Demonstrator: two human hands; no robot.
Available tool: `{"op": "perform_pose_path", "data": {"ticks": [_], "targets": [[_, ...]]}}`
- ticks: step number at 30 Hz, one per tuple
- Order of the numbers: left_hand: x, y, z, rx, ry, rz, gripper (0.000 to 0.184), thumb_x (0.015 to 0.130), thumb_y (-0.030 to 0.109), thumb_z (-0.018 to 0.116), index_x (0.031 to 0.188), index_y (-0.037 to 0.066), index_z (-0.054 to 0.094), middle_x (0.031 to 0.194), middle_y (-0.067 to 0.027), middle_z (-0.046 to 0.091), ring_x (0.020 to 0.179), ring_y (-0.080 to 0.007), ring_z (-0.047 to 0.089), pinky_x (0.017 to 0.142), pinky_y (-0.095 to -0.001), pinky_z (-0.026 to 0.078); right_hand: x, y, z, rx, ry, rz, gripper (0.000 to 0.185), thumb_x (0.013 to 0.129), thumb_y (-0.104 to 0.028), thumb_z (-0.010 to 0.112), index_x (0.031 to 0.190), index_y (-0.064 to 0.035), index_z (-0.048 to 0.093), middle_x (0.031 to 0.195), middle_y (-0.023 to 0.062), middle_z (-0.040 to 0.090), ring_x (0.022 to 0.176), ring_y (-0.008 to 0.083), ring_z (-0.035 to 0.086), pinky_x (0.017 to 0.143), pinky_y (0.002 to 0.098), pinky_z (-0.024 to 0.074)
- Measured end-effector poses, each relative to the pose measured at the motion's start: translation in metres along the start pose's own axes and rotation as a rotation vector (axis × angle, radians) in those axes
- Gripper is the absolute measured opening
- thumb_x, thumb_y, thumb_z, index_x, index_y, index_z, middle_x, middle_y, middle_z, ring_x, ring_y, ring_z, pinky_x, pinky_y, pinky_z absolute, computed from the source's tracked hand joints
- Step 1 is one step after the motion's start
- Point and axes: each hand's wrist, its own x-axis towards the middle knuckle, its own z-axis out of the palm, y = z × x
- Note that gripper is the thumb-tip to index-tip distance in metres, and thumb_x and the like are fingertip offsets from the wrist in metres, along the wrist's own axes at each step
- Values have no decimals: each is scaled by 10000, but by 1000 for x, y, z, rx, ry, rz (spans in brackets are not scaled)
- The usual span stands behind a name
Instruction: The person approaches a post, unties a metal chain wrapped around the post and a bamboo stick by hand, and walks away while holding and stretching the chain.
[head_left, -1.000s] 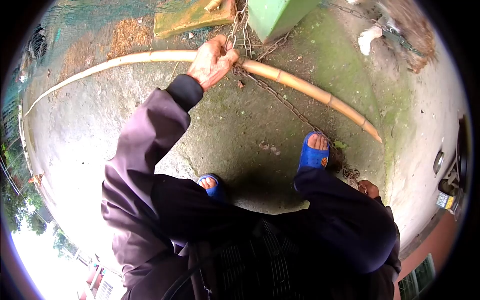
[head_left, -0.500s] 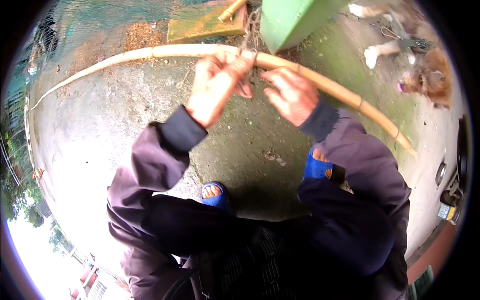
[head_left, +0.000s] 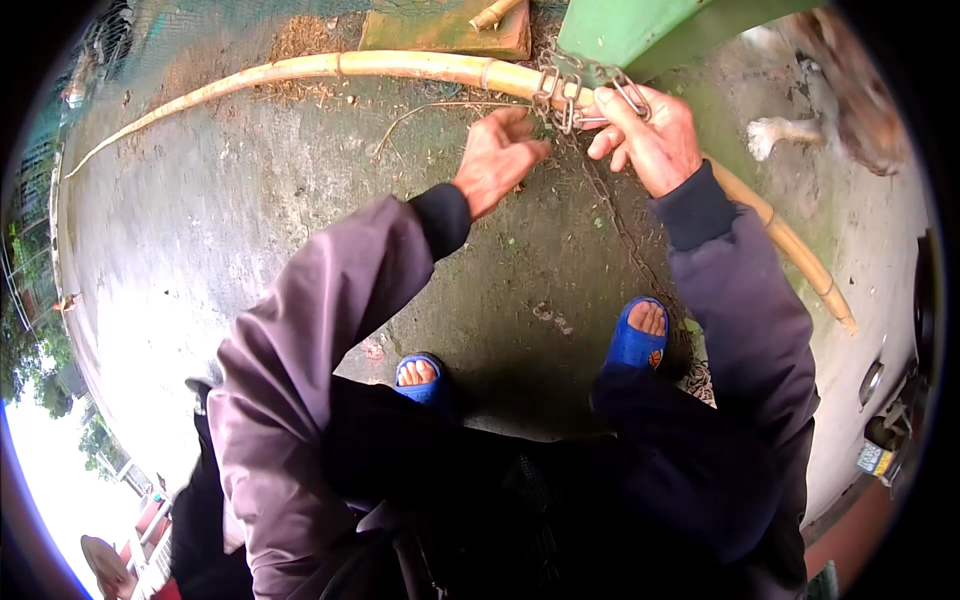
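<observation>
In the head view, the right hand (head_left: 655,140) pinches a brown metal chain (head_left: 565,98) looped round a long, curved, yellow bamboo pole (head_left: 425,66) above the grey concrete floor (head_left: 330,200), and the left hand (head_left: 497,160), its fingers half-curled and holding nothing visible, is just beside the chain, below the pole.
</observation>
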Motion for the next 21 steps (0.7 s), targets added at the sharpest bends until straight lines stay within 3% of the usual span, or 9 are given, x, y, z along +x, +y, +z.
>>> {"op": "perform_pose_path", "data": {"ticks": [1,2,4,7,14,18,21], "targets": [[-3,18,7,-245,-80,-5,447,718,90,620,1086,-137,504,1004,-175,609,894,-266,593,870,-379,456,0,-3,0,4,-17,38,319,890,-270,546,929,44,584,826,121,632,559,112,599,414,217,434],[10,26,5,13,-183,-139,380,728,78,601,1056,-104,537,992,-136,616,906,-215,590,869,-360,460,0,-5,1,8,-33,72,315,890,-266,545,924,45,585,834,126,634,557,114,597,415,215,434],[9,31,15,-342,-280,13,258,748,40,587,991,-50,583,950,-94,626,908,-156,582,845,-319,472,1,-7,1,10,-30,78,312,891,-263,545,917,45,587,840,132,635,553,114,595,414,212,432],[11,16,17,-383,-212,-85,169,777,3,557,939,-21,602,902,-69,635,868,-129,595,796,-286,500,2,-6,-2,22,-15,94,307,893,-258,544,907,44,590,848,138,638,546,112,592,413,208,429],[12,18,8,-279,-157,-135,166,804,-34,504,946,-64,584,856,-105,634,669,-160,638,633,-250,560,11,8,-23,-41,47,74,265,895,-227,553,895,36,595,814,110,639,541,96,575,431,202,425],[10,14,-2,-281,-125,-279,83,834,17,529,854,-52,572,737,-131,633,608,-180,638,560,-248,550,11,21,-23,-69,99,65,255,895,-219,554,901,32,600,791,87,636,551,94,571,455,215,432],[7,11,-2,-331,-82,-272,96,848,55,549,820,-34,570,696,-129,627,587,-178,627,467,-240,483,12,28,-26,-58,118,79,251,894,-215,557,905,31,602,784,84,637,553,96,571,455,215,432]]}}
